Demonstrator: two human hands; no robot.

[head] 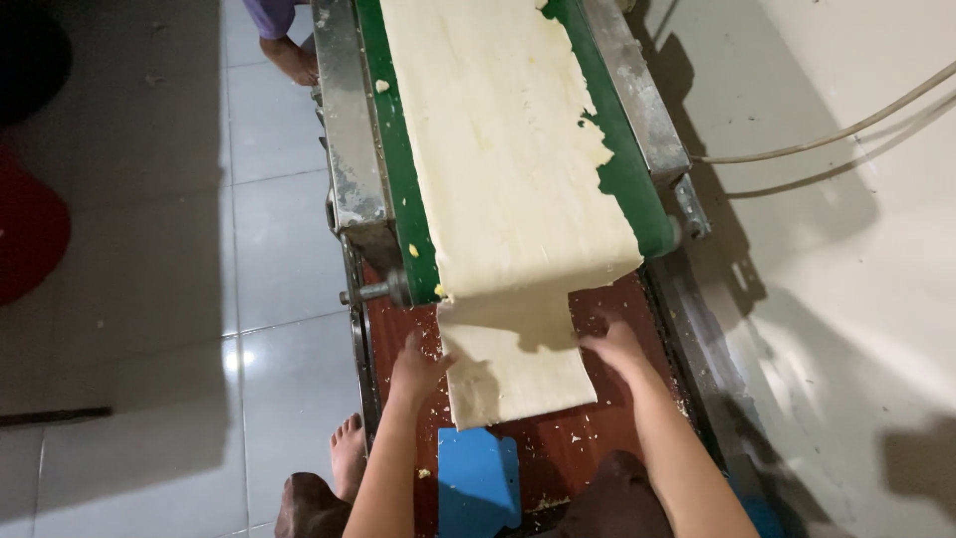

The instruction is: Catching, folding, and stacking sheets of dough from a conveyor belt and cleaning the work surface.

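The dough sheet (508,149) lay along the green conveyor belt (396,149) of a rolling machine, its leading end hanging off the belt's near edge onto the reddish-brown wooden board (607,428) below. The left hand (418,364) rested flat against the sheet's left edge, grip wide and clasping nothing; the right hand (615,347) lay likewise at the right edge, fingers spread, apparently to steady the sheet on both sides. A blue scraper (478,478) sat at the board's near edge, clear of the dough. Crumbs dotted the board and belt. The sheet's right margin was ragged (torn in places). Another person's foot (292,58) stood on the tiled floor (159,299) beside the machine's far left.
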